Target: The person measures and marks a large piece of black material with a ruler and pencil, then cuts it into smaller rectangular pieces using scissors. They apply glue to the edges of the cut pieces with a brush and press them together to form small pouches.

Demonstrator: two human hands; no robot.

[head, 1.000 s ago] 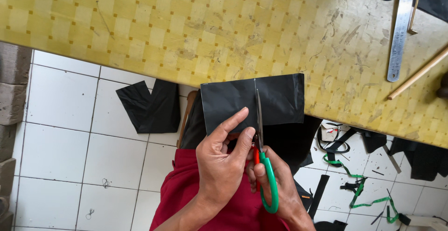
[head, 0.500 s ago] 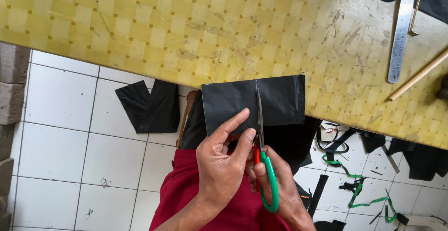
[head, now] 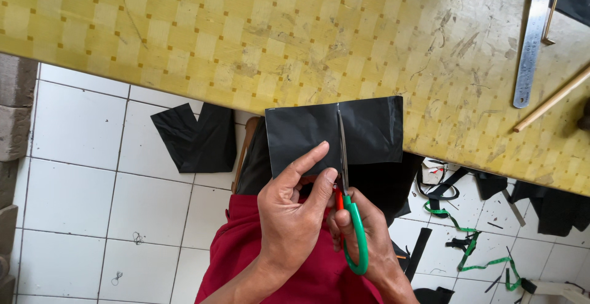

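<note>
A black fabric piece [head: 307,135] is pinched by the left hand [head: 292,221], thumb on top. Green-handled scissors [head: 351,218] are gripped by the right hand [head: 369,242], blades running up just beside the left fingertips [head: 319,151].

Steel ruler [head: 532,39] cut off at top edge — right hand [head: 362,242] fingers hidden behind left hand [head: 289,218].

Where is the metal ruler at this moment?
In the head view, the metal ruler lies at the top right on the yellow table, beside a wooden stick, far from both hands.
</note>
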